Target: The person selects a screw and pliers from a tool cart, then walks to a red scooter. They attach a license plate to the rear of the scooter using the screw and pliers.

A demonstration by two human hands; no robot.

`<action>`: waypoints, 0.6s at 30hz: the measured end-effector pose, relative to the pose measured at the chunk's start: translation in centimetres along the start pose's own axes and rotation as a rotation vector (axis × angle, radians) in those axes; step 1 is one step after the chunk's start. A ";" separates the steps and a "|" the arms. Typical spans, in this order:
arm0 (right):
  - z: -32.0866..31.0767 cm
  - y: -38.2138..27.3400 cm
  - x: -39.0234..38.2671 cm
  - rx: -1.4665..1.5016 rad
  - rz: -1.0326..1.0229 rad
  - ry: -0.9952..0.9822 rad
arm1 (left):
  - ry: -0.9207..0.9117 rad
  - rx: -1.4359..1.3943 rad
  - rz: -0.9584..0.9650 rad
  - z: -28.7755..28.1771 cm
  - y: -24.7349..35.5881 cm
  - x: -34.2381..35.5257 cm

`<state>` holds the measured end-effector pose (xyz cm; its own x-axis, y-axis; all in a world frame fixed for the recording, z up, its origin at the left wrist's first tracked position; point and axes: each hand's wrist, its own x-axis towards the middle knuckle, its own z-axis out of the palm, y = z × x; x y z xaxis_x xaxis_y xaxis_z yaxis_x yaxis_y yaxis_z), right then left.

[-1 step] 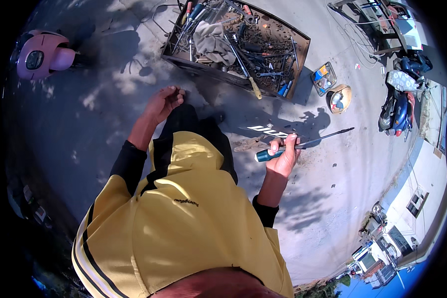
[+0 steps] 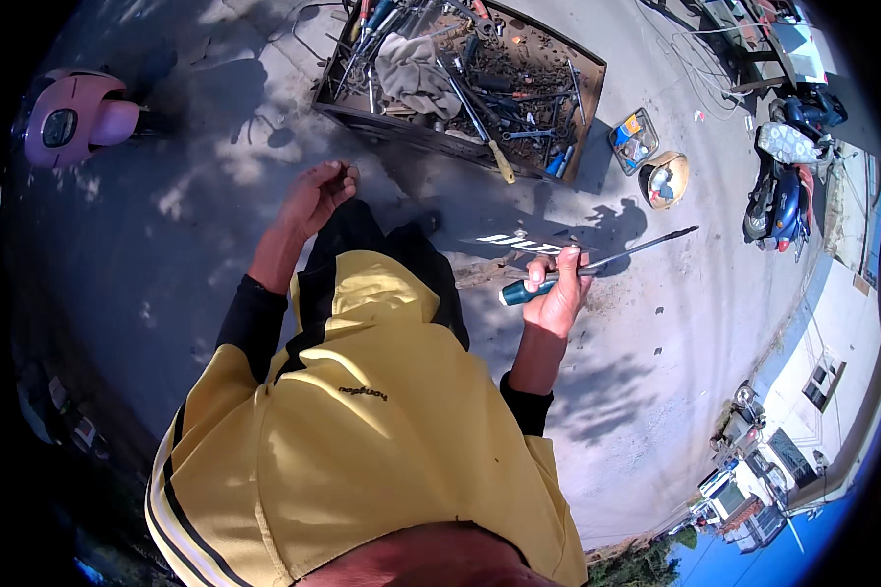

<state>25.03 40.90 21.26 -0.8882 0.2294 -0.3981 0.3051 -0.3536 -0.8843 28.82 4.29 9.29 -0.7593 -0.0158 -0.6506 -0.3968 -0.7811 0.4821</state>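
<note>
In the head view my left hand (image 2: 318, 199) hangs empty near my dark-trousered leg, fingers loosely curled and slightly apart, below the toolbox. My right hand (image 2: 558, 289) grips a screwdriver-like tool with a teal handle (image 2: 519, 292); a long dark metal shaft (image 2: 646, 245) points out to the right from that hand, and whether it is one piece with the handle I cannot tell. Ahead is a rusty metal toolbox (image 2: 587, 127) full of wrenches, screwdrivers, small parts and a grey rag (image 2: 411, 73).
Right of the toolbox lie a small tray (image 2: 617, 137) and a tan bowl-shaped container (image 2: 677, 171). A pink scooter (image 2: 73, 122) stands at left. At right are parked scooters (image 2: 788, 201), a dark metal bench (image 2: 754, 68) with cables and a white wall (image 2: 832, 313).
The surroundings sit slightly higher in the picture. Both hands appear a little higher too, with my right hand still holding the tool.
</note>
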 end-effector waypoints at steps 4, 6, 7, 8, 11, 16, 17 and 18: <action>7.5 1.5 -2.8 0.053 -0.043 -0.272 | -0.090 0.014 0.028 -2.2 4.4 -2.8; 12.3 2.9 -4.4 0.079 -0.058 -0.400 | -0.115 0.006 0.044 -3.8 7.5 -4.9; 14.9 3.8 -4.9 0.091 -0.065 -0.474 | -0.116 0.001 0.055 -4.7 9.1 -6.0; 17.5 4.8 -5.6 0.099 -0.068 -0.500 | -0.110 -0.006 0.063 -5.7 10.6 -7.3; 25.0 8.4 -7.6 0.018 -0.036 -0.617 | -0.121 0.010 0.112 -9.8 15.5 -11.0; 36.7 14.2 -9.8 -0.093 0.043 -0.743 | -0.091 -0.027 0.195 -15.9 22.3 -16.4; 38.7 15.1 -10.1 -0.134 0.045 -0.752 | -0.076 -0.037 0.216 -17.0 23.3 -17.0; 40.7 15.9 -10.4 -0.159 0.064 -0.793 | -0.054 -0.038 0.212 -18.0 24.2 -17.5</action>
<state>25.14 -4.03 21.30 -0.8285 -0.5192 -0.2098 0.3553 -0.1978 -0.9136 41.83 -25.59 21.76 -0.8507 -0.1490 -0.5041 -0.2065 -0.7872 0.5812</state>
